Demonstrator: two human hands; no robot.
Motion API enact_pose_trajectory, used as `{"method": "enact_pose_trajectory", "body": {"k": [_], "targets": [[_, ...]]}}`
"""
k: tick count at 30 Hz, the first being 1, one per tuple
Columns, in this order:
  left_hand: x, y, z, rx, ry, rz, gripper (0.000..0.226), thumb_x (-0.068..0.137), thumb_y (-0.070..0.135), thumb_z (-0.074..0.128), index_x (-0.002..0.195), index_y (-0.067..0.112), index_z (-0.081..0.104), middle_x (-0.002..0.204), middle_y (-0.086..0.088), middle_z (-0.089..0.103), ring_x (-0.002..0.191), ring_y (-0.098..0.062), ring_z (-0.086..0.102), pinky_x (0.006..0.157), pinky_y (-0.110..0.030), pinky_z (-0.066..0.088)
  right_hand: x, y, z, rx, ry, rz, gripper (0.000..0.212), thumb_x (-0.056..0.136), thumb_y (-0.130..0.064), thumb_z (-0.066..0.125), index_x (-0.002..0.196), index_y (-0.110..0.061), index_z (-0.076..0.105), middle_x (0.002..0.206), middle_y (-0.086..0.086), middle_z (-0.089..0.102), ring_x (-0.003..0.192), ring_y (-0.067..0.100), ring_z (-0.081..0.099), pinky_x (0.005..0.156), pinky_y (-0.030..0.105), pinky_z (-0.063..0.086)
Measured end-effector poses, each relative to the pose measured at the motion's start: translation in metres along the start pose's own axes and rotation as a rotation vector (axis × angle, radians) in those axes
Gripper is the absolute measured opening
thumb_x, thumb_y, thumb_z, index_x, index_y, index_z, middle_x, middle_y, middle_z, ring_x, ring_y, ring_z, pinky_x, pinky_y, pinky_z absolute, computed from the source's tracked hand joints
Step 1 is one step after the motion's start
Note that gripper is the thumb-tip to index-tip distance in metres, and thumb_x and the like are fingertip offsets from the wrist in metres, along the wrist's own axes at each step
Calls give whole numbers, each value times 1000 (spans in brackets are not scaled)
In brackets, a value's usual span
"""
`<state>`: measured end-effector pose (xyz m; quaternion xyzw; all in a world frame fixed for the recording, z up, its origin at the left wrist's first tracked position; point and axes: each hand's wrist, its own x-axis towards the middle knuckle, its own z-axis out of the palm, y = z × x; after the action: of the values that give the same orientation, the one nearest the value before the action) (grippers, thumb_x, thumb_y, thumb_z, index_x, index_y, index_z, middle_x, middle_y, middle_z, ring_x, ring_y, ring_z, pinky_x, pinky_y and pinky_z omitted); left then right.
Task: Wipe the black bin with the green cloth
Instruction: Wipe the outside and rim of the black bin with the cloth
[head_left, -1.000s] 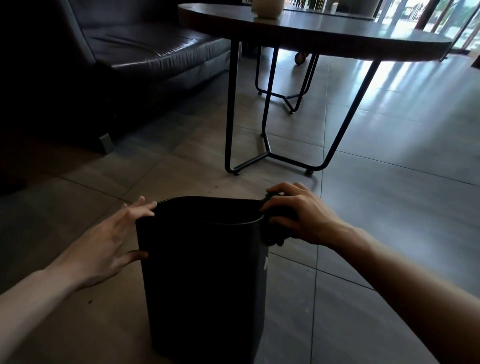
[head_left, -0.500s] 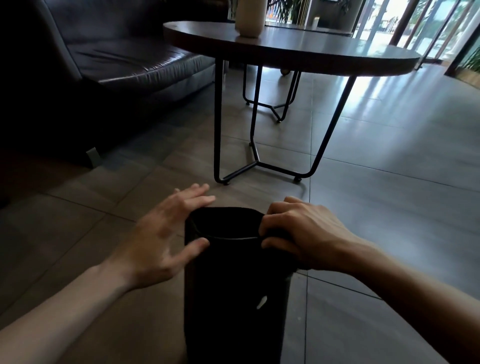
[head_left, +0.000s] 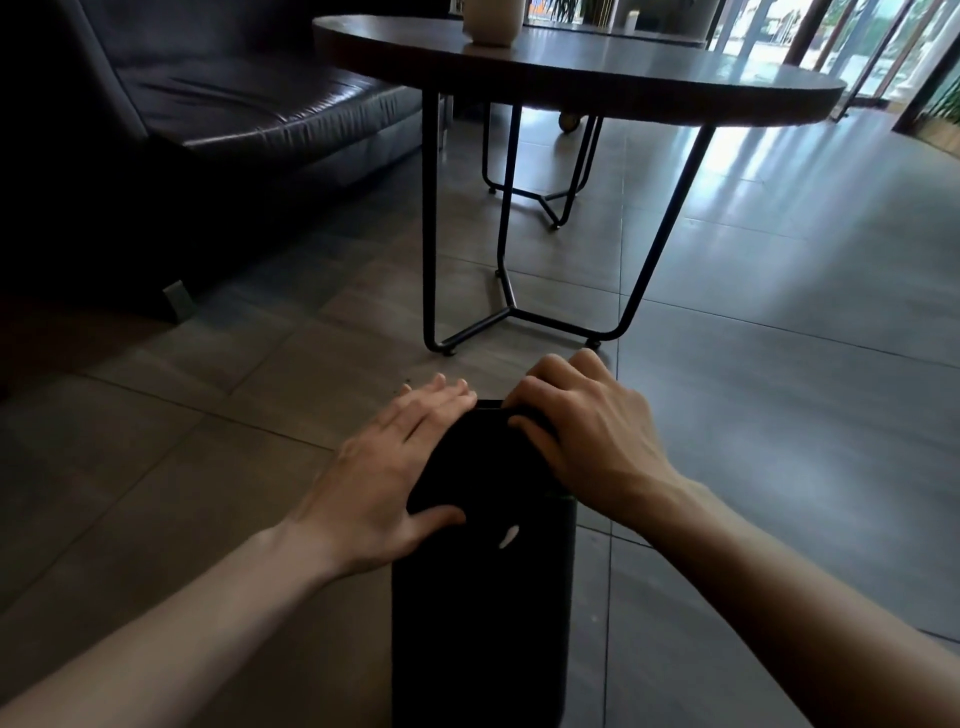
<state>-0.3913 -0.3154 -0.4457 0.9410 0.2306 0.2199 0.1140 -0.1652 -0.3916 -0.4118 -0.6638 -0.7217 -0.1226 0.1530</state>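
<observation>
Black bin: stands on the tiled floor at 6 o'clock in the view, its body running down to the lower edge. A small pale mark shows on its near face. Its rim lies between the two hands and is largely covered by them.

Left hand: at 9 o'clock of the bin's top, laid flat against the bin's left side. Fingers extended and held loosely together, pointing to 1 o'clock, with the tips beside the rim; thumb spread and pressed on the near face. The hand braces the bin and does not close around anything.

Right hand: at 3 o'clock of the bin's top, knuckles up, fingers curled over the rim's right part. Something dark sits under the fingers.

Green cloth: only a thin dark-green edge shows, just under the heel of the right hand against the bin's upper right side. The rest is hidden by the hand; whether the fingers clench it or merely press it on the bin cannot be told.

Round table: at 12 o'clock, on thin black metal legs, well apart from the bin. A pale vessel stands on its top.

Dark leather sofa: at 10 o'clock, beside the table.
</observation>
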Motion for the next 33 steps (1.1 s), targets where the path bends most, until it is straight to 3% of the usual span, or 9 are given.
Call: {"method": "enact_pose_trajectory", "body": {"k": [3, 7, 10, 13, 17, 21, 24, 27, 33], "targets": [[-1, -7, -2, -8, -11, -20, 99, 76, 48, 81, 157, 23, 29, 162, 8, 31, 153, -7, 18, 125, -34, 19, -9, 2, 5, 247, 220, 55, 20, 99, -29, 62, 117, -25, 70, 113, -6, 65, 105, 21, 55, 73, 38, 53], [-7, -20, -5, -19, -8, -73, 101, 75, 46, 82, 157, 28, 26, 163, 14, 27, 153, -2, 12, 126, -30, 13, -26, -7, 16, 447, 466, 98, 42, 96, -25, 62, 135, -13, 54, 125, 0, 59, 110, 21, 55, 91, 30, 49], [-5, -25, -9, -35, -21, -80, 101, 74, 41, 84, 157, 26, 28, 162, 13, 28, 153, -2, 15, 126, -28, 12, -41, -31, 39, 354, 268, -15, 51, 95, -35, 59, 141, -14, 51, 144, 2, 52, 130, 26, 46, 109, 46, 43], [-4, -27, -11, -46, -27, -101, 100, 74, 34, 85, 157, 25, 28, 162, 12, 29, 153, -1, 14, 125, -26, 10, -58, -41, 59, 23, 41, -129, 67, 97, -54, 48, 152, -17, 45, 166, 2, 33, 153, 32, 24, 124, 61, 14], [-4, -29, -12, -48, -27, -130, 101, 74, 34, 86, 157, 24, 28, 162, 11, 29, 153, -1, 15, 124, -21, 6, -52, -14, 51, -92, -28, -245, 71, 91, -43, 46, 159, -24, 36, 172, 0, 18, 159, 40, -1, 120, 76, 5], [0, -25, -12, -80, -32, -130, 100, 73, 31, 87, 155, 24, 31, 161, 12, 31, 152, 0, 15, 125, -24, 8, -40, 6, 42, 10, -110, -321, 60, 100, -35, 43, 160, -34, 32, 174, 3, 6, 159, 38, -6, 120, 69, 24], [0, -27, -13, -90, -25, -143, 100, 72, 31, 88, 155, 24, 32, 160, 11, 33, 152, -1, 16, 126, -26, 10, -40, 6, 45, 126, -59, -300, 57, 104, -24, 53, 158, -26, 38, 172, 7, 17, 160, 32, 6, 118, 59, 37], [-2, -28, -12, -88, -23, -140, 100, 72, 32, 88, 155, 25, 32, 160, 12, 33, 152, 0, 17, 125, -24, 10, -58, -8, 58, 111, 4, -345, 54, 102, -24, 61, 154, -20, 46, 167, 8, 30, 158, 30, 20, 121, 53, 35], [-2, -23, -13, -106, -29, -105, 99, 71, 30, 89, 153, 23, 34, 159, 13, 35, 152, 0, 17, 124, -22, 8, -126, -50, 96, -142, 1, -729, 38, 111, -26, 45, 149, -28, 51, 164, 2, 38, 152, 30, 35, 118, 47, 40]]}}
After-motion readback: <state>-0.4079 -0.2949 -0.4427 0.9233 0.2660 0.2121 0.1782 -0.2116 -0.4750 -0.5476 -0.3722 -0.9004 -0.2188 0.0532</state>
